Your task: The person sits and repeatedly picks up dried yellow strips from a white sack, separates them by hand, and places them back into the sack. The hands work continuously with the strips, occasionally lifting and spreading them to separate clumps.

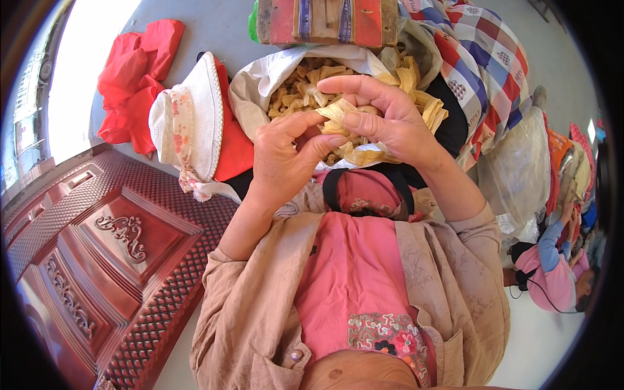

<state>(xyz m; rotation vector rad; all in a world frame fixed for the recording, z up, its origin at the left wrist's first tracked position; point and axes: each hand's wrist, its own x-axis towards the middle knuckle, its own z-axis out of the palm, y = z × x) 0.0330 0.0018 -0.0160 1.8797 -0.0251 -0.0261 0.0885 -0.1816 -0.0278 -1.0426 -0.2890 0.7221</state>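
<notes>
Between my two hands, over an open white woven sack (261,80), is a yellowish strip of dried plant material (336,113), perhaps corn husk. My left hand (287,151) pinches its near edge between thumb and forefinger. On the other side, my right hand (385,114) holds it under the thumb, with the forefinger stretched out above. Many knotted or folded pieces of the same dried material (297,92) fill the sack. A few longer strips (431,109) hang over its right side. My fingers hide part of the held strip.
A red wooden block with printed straps (348,22) lies beyond the sack. At left are a white brimmed hat (195,117), red cloth (131,83) and a dark red embossed door panel (146,229). Checked fabric (482,58) and clear plastic (516,170) lie right, near another person (551,278).
</notes>
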